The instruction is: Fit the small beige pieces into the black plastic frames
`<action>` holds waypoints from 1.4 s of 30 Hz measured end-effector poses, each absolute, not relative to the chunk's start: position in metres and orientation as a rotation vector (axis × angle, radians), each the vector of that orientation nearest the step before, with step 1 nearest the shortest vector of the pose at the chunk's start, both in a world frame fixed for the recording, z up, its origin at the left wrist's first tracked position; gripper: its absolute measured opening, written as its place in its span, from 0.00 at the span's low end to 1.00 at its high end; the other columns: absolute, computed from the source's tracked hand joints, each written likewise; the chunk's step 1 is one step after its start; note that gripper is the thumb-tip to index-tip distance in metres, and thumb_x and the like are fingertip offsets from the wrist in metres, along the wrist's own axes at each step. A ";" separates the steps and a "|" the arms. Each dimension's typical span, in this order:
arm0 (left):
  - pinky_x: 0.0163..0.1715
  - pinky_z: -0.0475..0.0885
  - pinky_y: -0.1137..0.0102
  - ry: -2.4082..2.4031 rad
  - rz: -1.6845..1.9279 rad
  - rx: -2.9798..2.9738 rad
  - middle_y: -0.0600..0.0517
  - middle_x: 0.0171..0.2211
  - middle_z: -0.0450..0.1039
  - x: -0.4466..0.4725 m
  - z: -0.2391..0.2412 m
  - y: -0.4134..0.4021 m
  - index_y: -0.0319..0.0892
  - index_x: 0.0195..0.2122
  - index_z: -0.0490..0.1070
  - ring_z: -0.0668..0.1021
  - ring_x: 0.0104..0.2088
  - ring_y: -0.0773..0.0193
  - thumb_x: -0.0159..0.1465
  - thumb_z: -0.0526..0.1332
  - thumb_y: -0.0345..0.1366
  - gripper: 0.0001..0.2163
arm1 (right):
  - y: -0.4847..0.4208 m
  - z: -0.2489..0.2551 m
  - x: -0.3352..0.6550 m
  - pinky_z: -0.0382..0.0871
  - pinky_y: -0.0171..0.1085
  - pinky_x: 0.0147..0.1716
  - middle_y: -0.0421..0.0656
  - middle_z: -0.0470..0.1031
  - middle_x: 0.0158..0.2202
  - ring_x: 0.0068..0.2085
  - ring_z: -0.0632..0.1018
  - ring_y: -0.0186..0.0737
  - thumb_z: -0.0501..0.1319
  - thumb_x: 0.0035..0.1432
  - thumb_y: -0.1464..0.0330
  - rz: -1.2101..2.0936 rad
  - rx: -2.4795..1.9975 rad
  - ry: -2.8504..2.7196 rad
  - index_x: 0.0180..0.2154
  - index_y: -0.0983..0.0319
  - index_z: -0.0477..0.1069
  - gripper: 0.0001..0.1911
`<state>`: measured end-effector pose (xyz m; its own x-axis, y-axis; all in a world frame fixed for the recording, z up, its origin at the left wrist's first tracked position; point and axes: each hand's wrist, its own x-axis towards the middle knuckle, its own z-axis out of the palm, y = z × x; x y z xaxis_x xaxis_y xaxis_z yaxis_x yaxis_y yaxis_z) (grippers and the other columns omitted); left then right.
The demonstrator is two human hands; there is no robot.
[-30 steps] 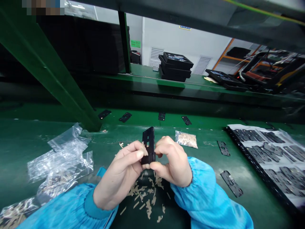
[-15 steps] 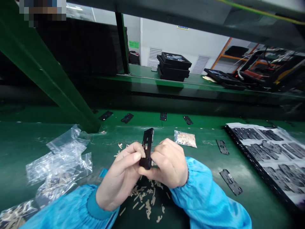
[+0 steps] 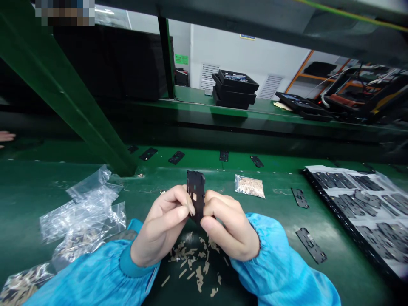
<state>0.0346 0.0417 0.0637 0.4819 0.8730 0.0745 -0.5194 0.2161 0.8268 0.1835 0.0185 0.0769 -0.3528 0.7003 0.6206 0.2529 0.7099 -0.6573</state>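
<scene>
A thin black plastic plate with cut-outs (image 3: 198,191) is held upright between my two hands over the green bench. My right hand (image 3: 228,223) grips its right edge, fingers curled and thumb pressed in. On the left side, my left hand (image 3: 167,223) pinches with thumb and forefinger at the plate's lower face; whether a small piece sits in that pinch I cannot make out. A small tan patch shows on the plate near those fingertips. Below the hands lie scattered tan adhesive-like scraps (image 3: 199,276).
Clear plastic bags (image 3: 83,212) lie at left. A bag of tan pieces (image 3: 250,186) sits behind my right hand. A tray of similar plates (image 3: 347,221) stands at right, with loose plates (image 3: 310,245) beside it. Another person's hand (image 3: 6,137) shows at far left.
The plate has turned so that more of its broad face shows. My right thumb has shifted up to its right edge. Another person's hand has come into view at far left.
</scene>
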 end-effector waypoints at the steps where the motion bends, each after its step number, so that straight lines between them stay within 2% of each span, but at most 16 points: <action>1: 0.33 0.65 0.70 0.462 1.020 0.936 0.53 0.25 0.67 0.034 0.064 0.041 0.42 0.23 0.71 0.68 0.28 0.66 0.53 0.62 0.34 0.04 | 0.019 0.076 0.184 0.59 0.33 0.26 0.39 0.58 0.25 0.27 0.62 0.32 0.48 0.60 0.71 0.622 -0.725 -1.903 0.25 0.60 0.54 0.10; 9: 0.27 0.63 0.73 0.517 1.038 0.952 0.54 0.24 0.64 0.034 0.069 0.037 0.42 0.23 0.71 0.68 0.27 0.67 0.54 0.61 0.34 0.04 | 0.019 0.066 0.182 0.60 0.34 0.29 0.39 0.61 0.26 0.29 0.64 0.32 0.48 0.61 0.70 0.962 -0.641 -1.702 0.27 0.61 0.58 0.09; 15: 0.26 0.64 0.74 0.581 1.079 0.952 0.54 0.25 0.65 0.037 0.073 0.037 0.41 0.23 0.71 0.68 0.27 0.68 0.53 0.62 0.32 0.04 | 0.020 0.064 0.183 0.58 0.33 0.26 0.38 0.60 0.25 0.27 0.63 0.31 0.49 0.62 0.65 0.973 -0.715 -1.663 0.27 0.61 0.58 0.11; 23: 0.28 0.67 0.72 0.638 1.120 0.934 0.53 0.26 0.66 0.038 0.075 0.036 0.41 0.22 0.70 0.71 0.31 0.64 0.54 0.62 0.32 0.04 | 0.024 0.055 0.178 0.60 0.32 0.24 0.37 0.59 0.23 0.25 0.64 0.32 0.49 0.63 0.64 0.876 -0.702 -1.648 0.28 0.60 0.57 0.11; 32: 0.29 0.69 0.70 0.613 1.122 0.957 0.53 0.27 0.67 0.037 0.077 0.036 0.42 0.24 0.70 0.72 0.29 0.65 0.55 0.61 0.33 0.04 | 0.026 0.052 0.181 0.63 0.31 0.22 0.38 0.62 0.26 0.23 0.66 0.29 0.48 0.63 0.63 1.142 -0.638 -1.553 0.32 0.61 0.59 0.10; 35: 0.32 0.67 0.72 0.690 1.178 1.094 0.54 0.27 0.66 0.036 0.072 0.036 0.43 0.24 0.71 0.71 0.31 0.65 0.56 0.61 0.33 0.04 | 0.026 0.054 0.179 0.63 0.32 0.24 0.38 0.61 0.25 0.25 0.65 0.30 0.50 0.61 0.60 0.971 -0.711 -1.638 0.29 0.61 0.57 0.12; 38: 0.35 0.67 0.74 0.829 1.162 1.238 0.53 0.32 0.67 0.032 0.066 0.041 0.44 0.26 0.73 0.71 0.37 0.63 0.55 0.62 0.34 0.02 | 0.037 0.052 0.185 0.63 0.32 0.27 0.39 0.63 0.25 0.27 0.66 0.32 0.51 0.59 0.61 0.568 -0.971 -1.886 0.26 0.60 0.57 0.12; 40: 0.40 0.66 0.76 0.869 1.208 1.258 0.54 0.44 0.65 0.028 0.061 0.048 0.44 0.24 0.72 0.68 0.46 0.62 0.53 0.64 0.36 0.04 | 0.054 0.048 0.206 0.63 0.32 0.30 0.41 0.67 0.27 0.30 0.69 0.33 0.51 0.57 0.63 0.268 -1.424 -2.063 0.27 0.61 0.61 0.10; 41: 0.41 0.66 0.77 0.894 1.221 1.230 0.56 0.46 0.64 0.026 0.059 0.052 0.45 0.24 0.72 0.66 0.49 0.62 0.53 0.65 0.36 0.04 | 0.063 0.047 0.224 0.64 0.32 0.34 0.42 0.69 0.30 0.33 0.71 0.34 0.52 0.57 0.63 0.122 -1.795 -2.079 0.29 0.61 0.64 0.09; 42: 0.40 0.66 0.77 0.884 1.228 1.213 0.56 0.45 0.65 0.024 0.057 0.055 0.45 0.25 0.71 0.66 0.49 0.63 0.54 0.64 0.36 0.03 | 0.072 0.046 0.245 0.64 0.32 0.37 0.42 0.71 0.35 0.39 0.72 0.34 0.51 0.59 0.63 0.013 -2.221 -1.966 0.33 0.60 0.67 0.10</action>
<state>0.0238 0.0552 0.0571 0.1719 0.9785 0.1136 -0.2030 -0.0776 0.9761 0.2452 0.0723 0.0455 0.1281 0.9858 0.1088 0.9842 -0.1128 -0.1362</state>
